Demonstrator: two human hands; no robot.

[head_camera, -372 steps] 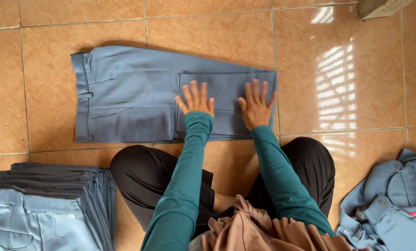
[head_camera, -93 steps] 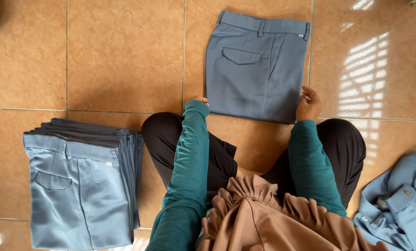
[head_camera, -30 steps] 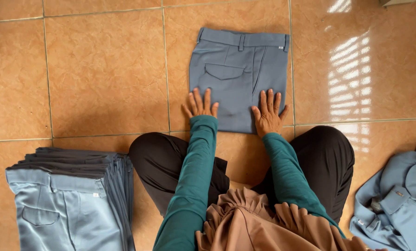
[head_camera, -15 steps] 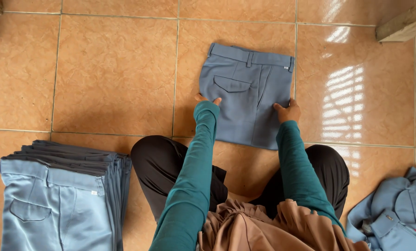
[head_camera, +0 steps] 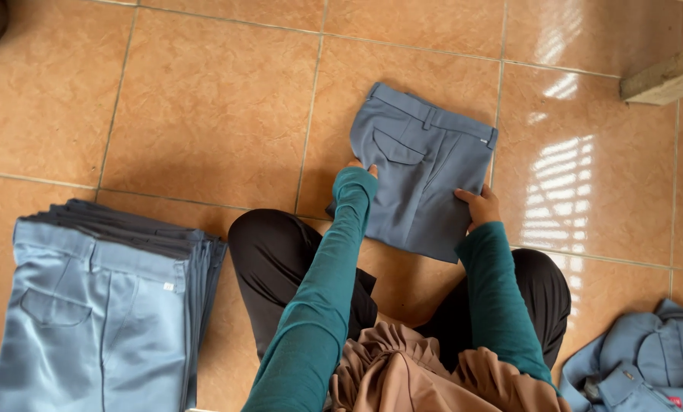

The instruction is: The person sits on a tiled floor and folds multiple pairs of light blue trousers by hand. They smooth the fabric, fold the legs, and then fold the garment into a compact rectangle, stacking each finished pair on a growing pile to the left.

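A folded pair of grey-blue trousers (head_camera: 421, 172) lies on the orange tiled floor in front of my knees, waistband away from me, back pocket up. My left hand (head_camera: 359, 168) grips its left edge; only the fingertips show past my green sleeve. My right hand (head_camera: 478, 206) grips the right edge near the lower corner, thumb on top of the cloth. The near end of the trousers seems slightly raised off the tiles.
A stack of several folded grey-blue trousers (head_camera: 101, 305) sits at the lower left beside my left knee. A heap of unfolded blue garments (head_camera: 646, 366) lies at the lower right. A wooden block (head_camera: 665, 76) rests at the upper right.
My hands went from pressing flat on the folded trousers to gripping its two side edges. The view has shifted, so the trousers now sit tilted and nearer the middle.
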